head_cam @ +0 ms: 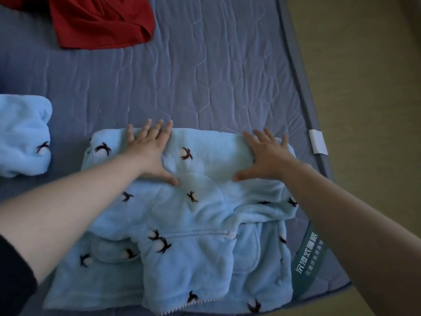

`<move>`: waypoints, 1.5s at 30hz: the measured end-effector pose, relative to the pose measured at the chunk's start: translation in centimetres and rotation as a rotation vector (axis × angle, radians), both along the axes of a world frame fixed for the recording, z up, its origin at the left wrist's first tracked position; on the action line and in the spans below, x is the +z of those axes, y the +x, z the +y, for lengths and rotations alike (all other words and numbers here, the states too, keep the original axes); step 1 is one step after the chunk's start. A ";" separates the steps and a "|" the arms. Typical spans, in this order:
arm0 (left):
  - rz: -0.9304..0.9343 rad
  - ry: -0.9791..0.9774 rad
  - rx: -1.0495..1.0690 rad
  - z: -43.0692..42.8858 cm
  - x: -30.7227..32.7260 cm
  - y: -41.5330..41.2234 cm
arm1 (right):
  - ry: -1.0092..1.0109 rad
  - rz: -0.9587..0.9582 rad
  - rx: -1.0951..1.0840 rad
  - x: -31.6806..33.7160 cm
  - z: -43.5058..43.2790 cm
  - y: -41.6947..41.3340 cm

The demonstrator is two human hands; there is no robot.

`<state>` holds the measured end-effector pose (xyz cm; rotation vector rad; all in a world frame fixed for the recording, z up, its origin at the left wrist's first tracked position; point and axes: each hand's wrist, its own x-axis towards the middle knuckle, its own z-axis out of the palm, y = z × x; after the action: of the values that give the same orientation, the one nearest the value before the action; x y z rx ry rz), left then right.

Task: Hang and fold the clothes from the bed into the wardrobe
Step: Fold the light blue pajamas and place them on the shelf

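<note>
A light blue fleece garment (193, 224) with small dark bird prints lies partly folded on the bed, near its front right corner. My left hand (150, 151) lies flat on the garment's far left part, fingers straight and spread. My right hand (264, 156) presses flat on its far right part, fingers spread too. A second light blue fleece piece (22, 135), folded, lies at the left edge of the view. A red garment (95, 19) lies crumpled at the far left of the bed.
The bed has a grey-blue quilted mattress cover (205, 76) with a green label (307, 258) at its right edge and a white tag (317, 142) further up. Beige floor (369, 87) runs along the right side.
</note>
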<state>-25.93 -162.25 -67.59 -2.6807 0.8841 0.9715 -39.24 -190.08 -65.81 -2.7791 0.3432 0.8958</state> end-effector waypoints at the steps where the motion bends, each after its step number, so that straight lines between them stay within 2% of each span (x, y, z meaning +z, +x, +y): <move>1: 0.040 0.019 -0.008 -0.1 0.5 1.5 | 0.026 -0.031 0.026 0.1 0.3 0.8; 5: 0.079 0.095 -0.008 -0.2 1.4 3.3 | 0.088 0.057 0.006 -0.3 2.7 2.7; 8: -0.055 0.012 -0.046 0.1 0.7 2.0 | -0.004 0.058 -0.024 -0.8 3.6 2.6; 14: -0.126 -0.193 0.023 0.9 4.3 3.7 | -0.126 -0.166 0.039 2.2 2.9 2.8; 18: -0.301 -0.308 0.026 0.2 8.1 4.3 | -0.218 -0.387 -0.026 5.9 2.5 3.5; 21: -0.369 -0.354 0.012 0.6 9.9 3.5 | -0.231 -0.465 -0.013 8.1 2.8 3.0; 26: -0.341 -0.448 -0.048 4.2 11.0 -1.5 | -0.110 -0.379 0.064 9.3 4.4 -2.7; 31: -0.335 -0.593 -0.130 7.1 11.2 -7.9 | -0.064 -0.550 0.080 8.7 7.2 -10.8; 34: -0.343 -0.635 -0.151 8.8 10.7 -11.0 | -0.048 -0.558 0.035 8.3 8.9 -14.0; 36: -0.258 -0.551 -0.150 10.0 9.5 -13.2 | -0.036 -0.475 0.023 7.7 10.2 -15.6; 38: 0.002 -0.329 -0.074 11.1 8.3 -15.2 | 0.002 -0.274 0.046 6.9 11.4 -16.9; 40: 0.276 -0.218 0.140 11.6 7.0 -16.5 | 0.073 -0.046 0.039 5.7 12.4 -17.9; 41: 0.290 -0.264 0.252 11.5 6.6 -16.8 | 0.086 -0.022 0.009 5.4 12.7 -18.1; 42: 0.220 -0.357 0.341 11.3 6.3 -17.0 | 0.095 -0.062 -0.041 5.4 13.0 -18.1; 45: -0.314 -0.663 0.403 10.3 5.5 -17.3 | 0.067 -0.444 -0.142 5.3 13.6 -17.4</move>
<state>-43.23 -151.91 -62.08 -3.5363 0.6958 0.2987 -56.64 -176.49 -60.47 -2.7464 0.4168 0.2394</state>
